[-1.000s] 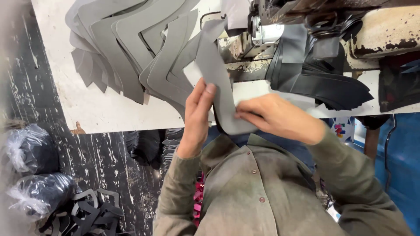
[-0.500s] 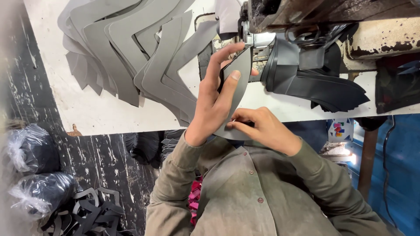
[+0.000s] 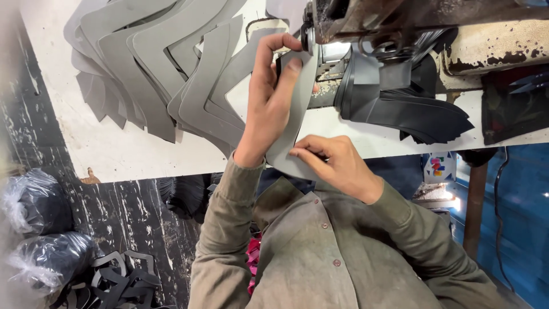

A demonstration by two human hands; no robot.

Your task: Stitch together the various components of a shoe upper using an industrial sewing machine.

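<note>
Bags: two dark bundles wrapped in clear plastic (image 3: 40, 229) sit on the floor at the lower left of the frame
Floor scraps: a heap of dark cut pieces (image 3: 117, 280) lies at the bottom left, just right of the bags
Table: a white, scuffed tabletop (image 3: 108, 149) runs across the upper half of the frame
Grey stack: a fan of grey boomerang-shaped cut pieces (image 3: 160, 68) is spread over the upper left of the table, overlapping one another
Left hand: the left hand (image 3: 269, 106), upper centre, is clenched on the upper end of a grey curved piece (image 3: 297, 114), thumb on its face and fingers curled over the top edge, pressing it against the machine
Grey curved piece: upright at the centre of the frame, its top touching the machine, its lower end reaching the table's near edge
Right hand: the right hand (image 3: 334, 166), centre, just below the left, is pinching the lower end of the same piece with its fingertips
Machine: a worn, rust-stained sewing machine (image 3: 412, 34) fills the upper right
Dark pieces: a stack of black cut pieces (image 3: 412, 111) lies under the machine, right of the hands
Shirt: olive buttoned shirt (image 3: 320, 252) fills the lower centre
</note>
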